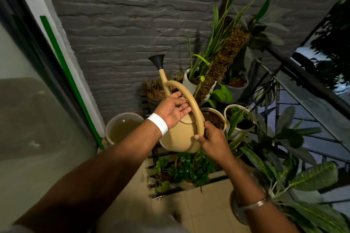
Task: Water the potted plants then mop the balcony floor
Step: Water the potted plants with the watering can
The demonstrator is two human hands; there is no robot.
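Left hand (175, 110): being pressed flat, fingers straight, against the watering can (180, 138)
Right hand (212, 138): being curled around the handle (196, 108)

The scene was dim and warm-toned, its light source out of view. The right hand (212, 141) gripped the handle of the tan watering can (180, 138), the best-lit, sharpest area. Just left of the grip, a white wristband (158, 124) was the brightest patch. Above it, raking light drew thin shadows along the brick wall (113, 24). Far left, the glass door (37, 109) held a hazy reflection. Right of the grip, leaves (289, 138) lay in near-black. Below it, the forearms (94, 185) were soft near the frame's bottom, and edge lines bowed.
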